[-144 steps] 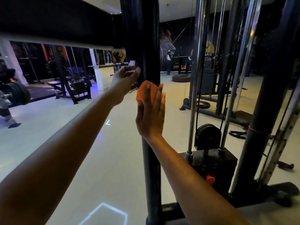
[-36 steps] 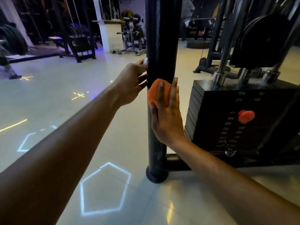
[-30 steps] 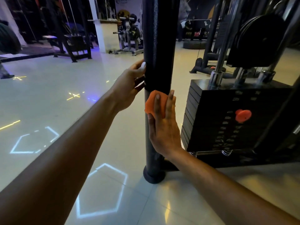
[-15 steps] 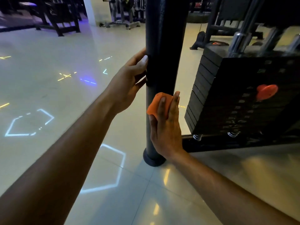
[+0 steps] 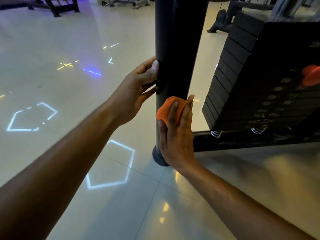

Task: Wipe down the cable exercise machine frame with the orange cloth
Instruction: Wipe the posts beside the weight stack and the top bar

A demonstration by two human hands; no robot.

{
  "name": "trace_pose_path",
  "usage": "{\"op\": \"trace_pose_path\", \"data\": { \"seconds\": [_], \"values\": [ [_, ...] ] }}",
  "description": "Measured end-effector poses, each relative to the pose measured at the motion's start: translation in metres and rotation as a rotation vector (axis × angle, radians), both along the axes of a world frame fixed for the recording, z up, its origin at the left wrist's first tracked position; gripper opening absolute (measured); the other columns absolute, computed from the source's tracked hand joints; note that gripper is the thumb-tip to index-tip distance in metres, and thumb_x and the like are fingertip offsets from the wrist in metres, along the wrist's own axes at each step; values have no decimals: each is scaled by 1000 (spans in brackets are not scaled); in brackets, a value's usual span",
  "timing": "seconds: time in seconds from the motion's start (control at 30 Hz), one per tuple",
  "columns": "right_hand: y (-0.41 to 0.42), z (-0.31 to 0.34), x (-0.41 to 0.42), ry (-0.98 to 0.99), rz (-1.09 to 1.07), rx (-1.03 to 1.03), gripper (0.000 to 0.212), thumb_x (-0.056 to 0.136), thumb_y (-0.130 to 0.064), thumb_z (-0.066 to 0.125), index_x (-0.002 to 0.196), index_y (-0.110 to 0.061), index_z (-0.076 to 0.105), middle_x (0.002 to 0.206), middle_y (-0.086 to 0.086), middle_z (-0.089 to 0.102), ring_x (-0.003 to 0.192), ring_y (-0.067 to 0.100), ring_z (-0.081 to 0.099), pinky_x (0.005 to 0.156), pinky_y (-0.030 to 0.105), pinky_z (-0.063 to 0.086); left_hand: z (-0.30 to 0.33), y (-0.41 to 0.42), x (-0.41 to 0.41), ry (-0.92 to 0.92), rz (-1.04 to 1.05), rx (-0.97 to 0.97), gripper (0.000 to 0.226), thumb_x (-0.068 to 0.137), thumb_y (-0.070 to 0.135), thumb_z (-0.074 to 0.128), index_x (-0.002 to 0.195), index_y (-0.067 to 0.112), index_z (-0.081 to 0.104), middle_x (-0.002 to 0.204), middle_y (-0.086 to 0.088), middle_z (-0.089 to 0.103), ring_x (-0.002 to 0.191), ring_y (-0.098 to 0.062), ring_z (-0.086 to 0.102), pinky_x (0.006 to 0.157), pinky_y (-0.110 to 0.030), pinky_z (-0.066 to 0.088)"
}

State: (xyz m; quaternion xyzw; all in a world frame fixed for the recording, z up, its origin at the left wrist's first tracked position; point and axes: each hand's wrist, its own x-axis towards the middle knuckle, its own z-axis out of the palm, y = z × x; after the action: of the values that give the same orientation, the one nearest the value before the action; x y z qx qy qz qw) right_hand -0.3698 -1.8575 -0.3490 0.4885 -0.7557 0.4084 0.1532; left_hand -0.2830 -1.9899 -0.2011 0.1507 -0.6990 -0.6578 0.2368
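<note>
- Orange cloth [image 5: 168, 110] sits flat on the near face of the black upright post [image 5: 176, 49], low down, not far above the post's round foot [image 5: 158, 157] on the floor [image 5: 69, 49].
- Right hand [image 5: 175, 134] presses it there with fingers [image 5: 189, 105] straight and together, palm against the post, so an open, pushing hand.
- Left hand [image 5: 136, 89] steadies the post higher up on its left side, thumb on the near face, the other fingers curled round behind it.
- Judging progress: the wipe is near the bottom of this upright, with only the short stretch down to the foot left on it.
- Base bar [image 5: 242, 141] and the frame round the weight stack [image 5: 259, 75] look yet to be done, though cleanliness can't be read off dark metal.
- Upper post is cut off at the top edge, its far side hidden, and the cloth mostly covered by the hand.
</note>
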Motion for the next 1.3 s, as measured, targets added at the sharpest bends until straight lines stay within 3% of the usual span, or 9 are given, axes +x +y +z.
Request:
{"op": "trace_pose_path", "data": {
  "seconds": [0.2,0.37,0.63,0.83,0.9,1.07,1.13,1.2,1.3],
  "values": [
    [-15,22,-6,-34,18,-142,78,115,-37,50,169,-17,-2,177,27,-14,168,42,-2,127,64,30,-32,8,-7,1,-19,45,54,116,52,32,162,27,45,157,9,58,147,-15,52,128,-48,34],
    [-2,-29,0,27,-22,22,92,116,-38,52,169,-31,-23,177,26,-18,167,45,-7,127,67,27,-37,7,-7,30,-21,83,50,117,46,35,161,27,47,156,9,58,147,-16,52,129,-47,33],
    [-16,3,4,-75,-8,-154,75,116,-33,51,168,-13,3,176,33,-11,167,46,-2,127,64,28,-43,10,-4,28,-24,56,51,117,38,38,164,20,39,158,4,57,146,-16,54,126,-43,38],
    [1,-54,-2,60,-44,81,89,116,-44,48,170,-25,-21,175,31,-18,166,47,-7,127,69,23,-60,9,-2,-3,7,61,49,116,41,43,162,25,45,155,9,57,150,-17,49,125,-37,37],
    [8,-69,0,30,-35,132,85,117,-45,45,170,-24,-18,176,30,-17,166,46,-9,127,70,22,-71,10,0,-27,7,69,48,116,42,43,162,28,46,157,12,56,149,-13,48,128,-40,33],
    [-9,-31,8,-59,-28,-52,79,117,-42,46,169,-14,-7,174,36,-12,166,47,-6,129,66,22,-87,11,6,-74,-10,111,46,116,37,44,162,30,45,158,11,57,148,-12,51,127,-43,35],
    [-17,-23,2,-26,-57,-93,85,117,-44,46,169,-19,-16,174,37,-9,166,47,-3,129,63,25,-90,9,6,-85,-2,126,45,116,35,45,161,29,46,156,11,59,146,-11,53,126,-41,37],
    [-16,-34,-3,51,-89,-51,92,117,-45,45,166,-28,-30,174,35,-8,166,47,-1,129,62,26,-93,8,6,-96,2,131,46,116,37,46,161,29,47,156,11,59,146,-11,54,125,-40,37],
    [0,-74,-2,70,-94,84,91,117,-46,46,167,-28,-28,176,32,-7,166,46,0,127,63,29,-101,10,5,-97,24,148,47,115,39,48,161,28,47,156,11,58,146,-11,52,127,-39,36]
  ]
}}
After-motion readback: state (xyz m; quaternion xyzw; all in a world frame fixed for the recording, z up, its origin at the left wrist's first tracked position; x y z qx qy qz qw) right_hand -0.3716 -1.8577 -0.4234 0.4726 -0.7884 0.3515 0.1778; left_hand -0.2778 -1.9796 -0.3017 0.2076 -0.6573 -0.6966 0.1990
